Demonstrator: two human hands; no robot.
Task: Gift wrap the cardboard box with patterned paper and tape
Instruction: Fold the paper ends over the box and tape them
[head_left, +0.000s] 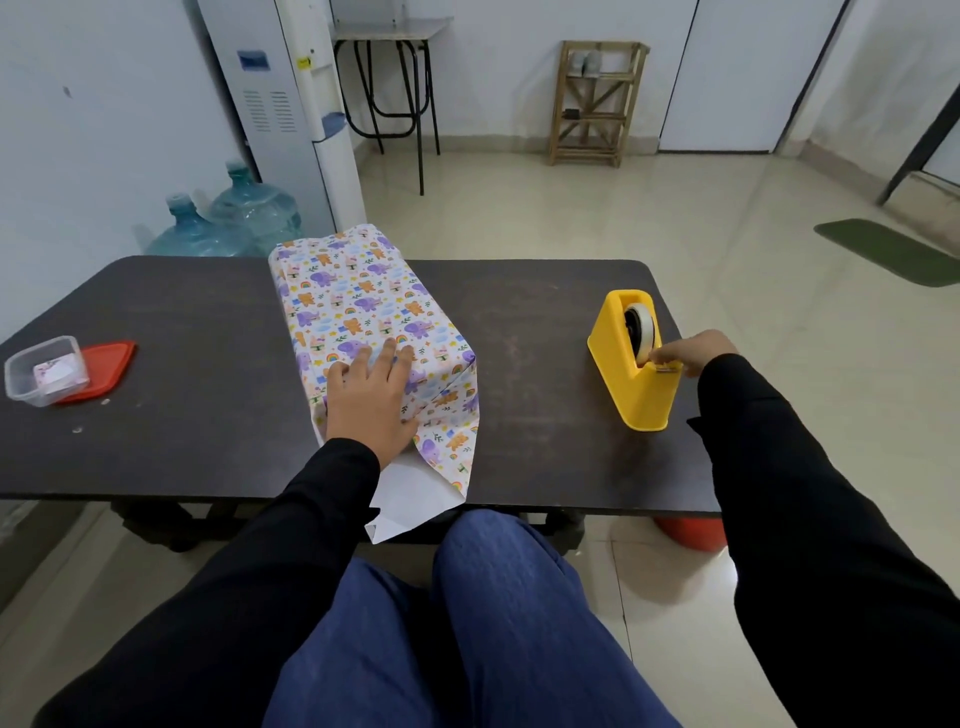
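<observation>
A box wrapped in patterned paper (358, 306) lies lengthwise on the dark table (197, 364). The paper shows elephants and rainbows. Its near end is loose, with the white underside hanging over the table's front edge. My left hand (371, 395) presses flat on the near top of the wrapped box, fingers spread. A yellow tape dispenser (636, 379) stands at the right of the table. My right hand (691, 356) pinches the tape end at the dispenser's cutter.
A clear plastic container (44, 376) with a red lid (106, 364) beside it sits at the table's left edge. Behind the table stand water jugs (228, 223), a water dispenser (291, 104), a wooden rack (592, 104) and a green floor mat (893, 252).
</observation>
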